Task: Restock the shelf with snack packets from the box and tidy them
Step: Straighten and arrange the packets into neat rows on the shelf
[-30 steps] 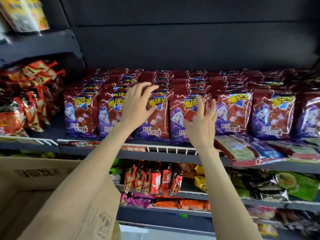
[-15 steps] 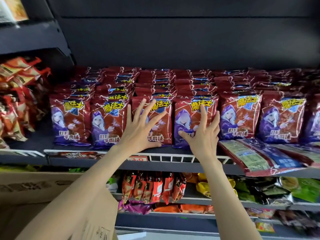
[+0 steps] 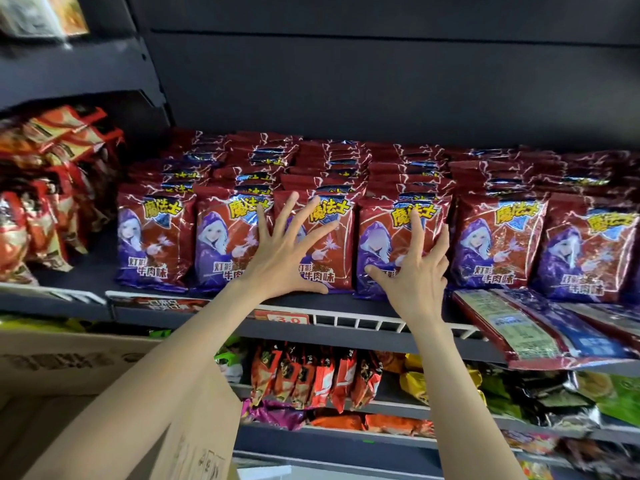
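Left hand: fingers spread wide and straight, palm flat against the front of the third snack packet from the left, thumb down by its bottom edge. It grips nothing.
Right hand: also splayed wide, fingers reaching up the face of the fourth packet, thumb pointing left across its lower part. Pressing, not gripping.
Snack packets: red-and-purple bags standing upright in a front row, more rows stacked behind them to the back of the shelf.
Loose packets: lying flat at the shelf's front right, jutting over the edge.
Box: brown cardboard, lower left, under the left forearm.
Price tag: red, on the shelf rail between the two arms.
Lower shelves: mixed orange, yellow and green packets.
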